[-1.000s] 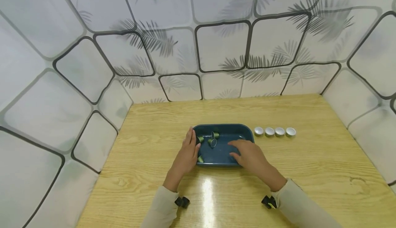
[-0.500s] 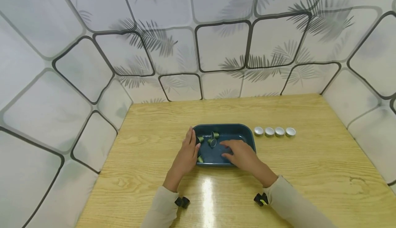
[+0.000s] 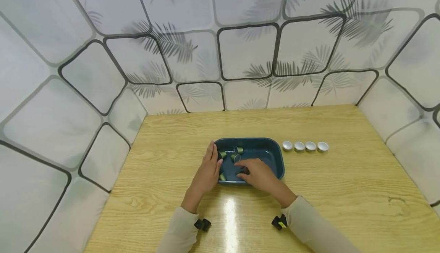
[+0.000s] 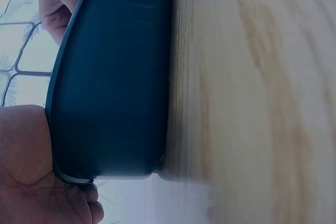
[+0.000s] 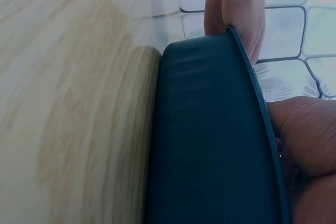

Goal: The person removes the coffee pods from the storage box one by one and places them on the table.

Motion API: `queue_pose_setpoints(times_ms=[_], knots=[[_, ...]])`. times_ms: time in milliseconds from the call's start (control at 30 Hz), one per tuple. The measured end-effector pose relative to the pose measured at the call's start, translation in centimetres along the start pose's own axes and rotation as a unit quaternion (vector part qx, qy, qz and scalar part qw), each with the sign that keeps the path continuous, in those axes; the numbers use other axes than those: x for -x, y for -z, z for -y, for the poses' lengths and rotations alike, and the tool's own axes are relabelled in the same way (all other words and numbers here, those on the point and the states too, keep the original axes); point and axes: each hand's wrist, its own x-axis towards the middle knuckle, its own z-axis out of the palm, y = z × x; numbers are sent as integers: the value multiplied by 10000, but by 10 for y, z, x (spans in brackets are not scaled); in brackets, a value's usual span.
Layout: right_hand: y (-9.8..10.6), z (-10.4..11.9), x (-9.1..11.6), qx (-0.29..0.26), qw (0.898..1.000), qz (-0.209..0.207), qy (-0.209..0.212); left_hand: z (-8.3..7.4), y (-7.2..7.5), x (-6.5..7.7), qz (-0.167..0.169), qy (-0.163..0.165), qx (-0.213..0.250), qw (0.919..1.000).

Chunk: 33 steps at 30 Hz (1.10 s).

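A dark blue rectangular tray stands on the table with several small green coffee capsules lying tipped at its left side. My left hand holds the tray's left end, its thumb over the rim. Above the tray's inside is my right hand, thumb and forefinger apart. Its forefinger tip is beside a capsule; whether they touch I cannot tell. In the left wrist view, the tray's side wall hides the capsules. The right wrist view shows the right hand behind the tray's rim.
To the right of the tray, several capsules stand in a row with their pale round faces up. The wooden table ends at a patterned cloth wall at the back and sides.
My right hand has moved left across the tray, toward the capsules, and its thumb and forefinger have come a little closer together. The left hand has stayed on the tray's end.
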Motion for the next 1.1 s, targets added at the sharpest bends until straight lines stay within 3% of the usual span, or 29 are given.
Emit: queue_pose_setpoints(times_ms=[367,867,1100], knots=[[-4,8,-16,-136,9996,188,157,2,-1,0,11,-4,-51,10000],[-12,8,-34,-235,9946,584,823,3,-3,0,-13,-24,-57,10000],[-15,7,-38,-622,9885,819,1107,2,-1,0,-35,-46,-92,9999]])
